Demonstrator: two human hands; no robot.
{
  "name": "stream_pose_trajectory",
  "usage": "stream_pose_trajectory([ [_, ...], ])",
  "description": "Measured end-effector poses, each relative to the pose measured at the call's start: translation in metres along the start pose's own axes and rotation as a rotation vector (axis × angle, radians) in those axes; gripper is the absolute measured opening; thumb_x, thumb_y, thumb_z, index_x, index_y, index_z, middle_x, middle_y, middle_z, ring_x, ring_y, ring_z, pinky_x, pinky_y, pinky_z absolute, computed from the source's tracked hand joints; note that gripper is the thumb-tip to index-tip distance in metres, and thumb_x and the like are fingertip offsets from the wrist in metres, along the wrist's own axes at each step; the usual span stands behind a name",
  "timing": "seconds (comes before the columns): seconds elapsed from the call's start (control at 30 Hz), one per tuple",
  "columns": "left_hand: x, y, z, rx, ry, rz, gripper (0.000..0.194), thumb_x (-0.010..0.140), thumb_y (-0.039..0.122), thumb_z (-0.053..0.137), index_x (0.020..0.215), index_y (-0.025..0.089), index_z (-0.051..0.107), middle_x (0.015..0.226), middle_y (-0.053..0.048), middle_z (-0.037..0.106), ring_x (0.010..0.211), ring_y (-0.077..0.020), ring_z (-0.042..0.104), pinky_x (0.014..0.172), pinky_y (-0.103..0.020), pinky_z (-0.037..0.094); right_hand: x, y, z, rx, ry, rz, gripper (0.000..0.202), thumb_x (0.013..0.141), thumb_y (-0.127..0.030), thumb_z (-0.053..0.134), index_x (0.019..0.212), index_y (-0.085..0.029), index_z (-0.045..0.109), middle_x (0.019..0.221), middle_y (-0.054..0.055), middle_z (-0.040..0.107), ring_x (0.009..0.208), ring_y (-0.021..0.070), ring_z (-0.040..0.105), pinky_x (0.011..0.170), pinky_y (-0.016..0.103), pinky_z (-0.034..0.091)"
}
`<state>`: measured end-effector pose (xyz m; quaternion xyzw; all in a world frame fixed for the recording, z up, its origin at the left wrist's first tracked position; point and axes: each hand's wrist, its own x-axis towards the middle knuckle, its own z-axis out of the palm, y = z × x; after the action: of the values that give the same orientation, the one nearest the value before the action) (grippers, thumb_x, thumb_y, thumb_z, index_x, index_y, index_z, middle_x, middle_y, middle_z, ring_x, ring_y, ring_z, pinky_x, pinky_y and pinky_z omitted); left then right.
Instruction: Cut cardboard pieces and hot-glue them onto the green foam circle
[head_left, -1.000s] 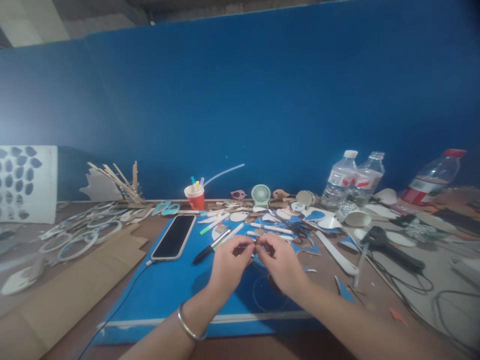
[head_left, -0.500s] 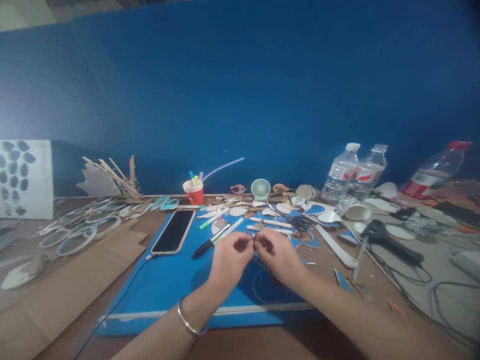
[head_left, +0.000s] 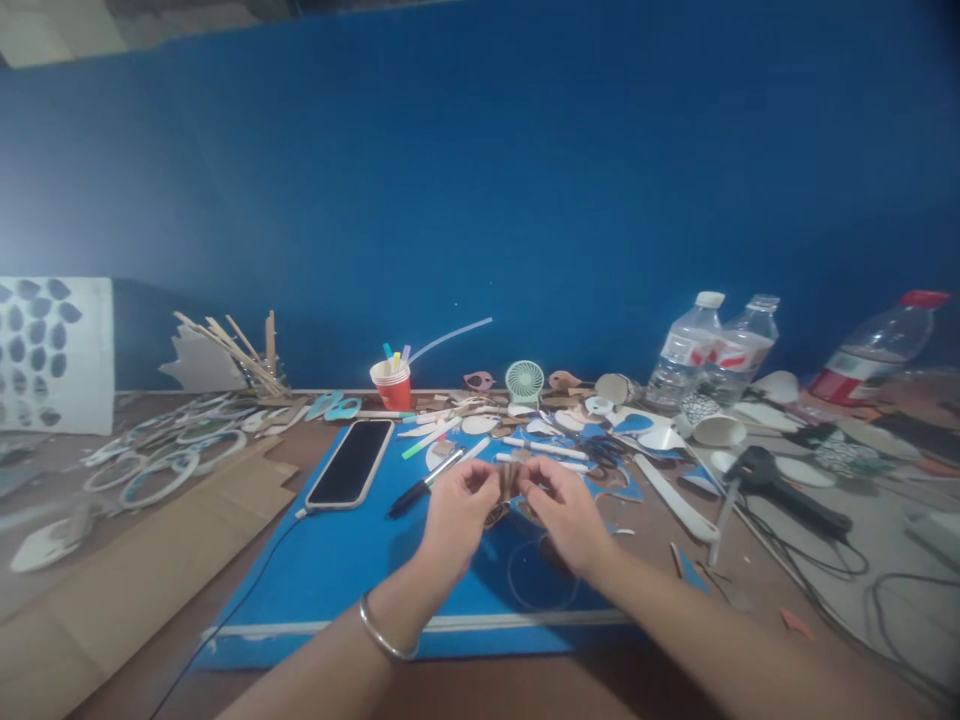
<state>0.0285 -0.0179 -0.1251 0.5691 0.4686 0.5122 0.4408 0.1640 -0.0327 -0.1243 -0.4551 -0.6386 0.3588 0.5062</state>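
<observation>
In the head view, the only one I have, a small folded brown strip, paper or card by its look (head_left: 510, 482), sits between the two hands over the flat blue rectangular board with a pale edge (head_left: 337, 580). The left hand (head_left: 459, 505) has its grip closed to a narrow pinch, thumb and forefinger on the strip's left end. The right hand (head_left: 566, 510) pinches the other end just as narrowly (its fingertips partly hide the contact, so how firmly I cannot tell). A dark patterned bit (head_left: 495, 515) shows just below the left fingertips; I cannot make out whether it is joined to the strip.

To handle this well, I judge that both pinches want to be light and level, with the left as the anchor and the right making the small adjustments, since something this thin would crease or tear under a hard pull. I'd rest the wrists for steadiness and tilt the piece toward the camera to check its edges line up. The black-and-silver marker pen (head_left: 424, 485) lies near the left knuckles, and slim white pens (head_left: 544, 448) lie beyond the hands, so small, tucked-in elbow movements seem safest. The brown surface (head_left: 480, 690) in front of the board carries nothing I'd worry about.
</observation>
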Motion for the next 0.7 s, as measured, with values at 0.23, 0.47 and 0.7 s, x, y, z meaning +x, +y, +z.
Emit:
stream_pose_trajectory([
  [0.23, -0.003, 0.004, -0.002, 0.171, -0.079, 0.120, 0.009, 0.070, 0.021, 0.055, 0.068, 0.015, 0.062, 0.063, 0.000, 0.063, 0.059, -0.0141, 0.057, 0.056, -0.023, 0.044, -0.002, -0.003, 0.000, -0.211, 0.044, -0.053, 0.020, 0.083, -0.032, 0.047, 0.067, -0.020, 0.050, 0.059, -0.003, 0.051, 0.057, 0.0134, 0.046, 0.053, 0.023, 0.034],
  [0.47, -0.002, -0.003, 0.001, 0.024, -0.089, 0.011, 0.010, 0.073, 0.023, 0.052, 0.069, 0.015, 0.057, 0.064, 0.000, 0.062, 0.059, -0.0135, 0.057, 0.055, -0.023, 0.044, -0.001, 0.000, 0.000, -0.110, -0.021, -0.015, 0.020, 0.084, -0.029, 0.045, 0.070, -0.019, 0.053, 0.056, -0.003, 0.051, 0.055, 0.0134, 0.046, 0.053, 0.023, 0.034],
  [0.7, 0.002, -0.006, 0.000, -0.183, -0.042, -0.055, 0.006, 0.069, 0.020, 0.055, 0.067, 0.015, 0.056, 0.058, 0.002, 0.056, 0.055, -0.0111, 0.053, 0.055, -0.022, 0.044, 0.001, 0.005, 0.000, 0.039, -0.017, 0.018, 0.020, 0.084, -0.030, 0.044, 0.068, -0.019, 0.049, 0.060, -0.003, 0.051, 0.059, 0.0134, 0.050, 0.058, 0.024, 0.041],
])
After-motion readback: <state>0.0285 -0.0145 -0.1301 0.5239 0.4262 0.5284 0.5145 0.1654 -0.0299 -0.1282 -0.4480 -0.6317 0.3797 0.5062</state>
